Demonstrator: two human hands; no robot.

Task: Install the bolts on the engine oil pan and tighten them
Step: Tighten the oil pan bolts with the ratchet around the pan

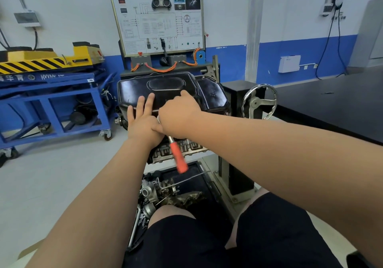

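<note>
I count one black oil pan (165, 85), sitting atop the one upturned engine (161, 153). My left grip (143, 120) lies spread, fingers straight and flat on the pan's near edge. My right grip (178, 114) is curled round one orange-handled ratchet (178, 158) at that same edge.

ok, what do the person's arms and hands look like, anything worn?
No gloves on the left hand or right hand. Left forearm and right forearm are bare, no sleeves in view up to the frame edge; no watch or wristband shows. Only clothing visible: dark shorts.
</note>
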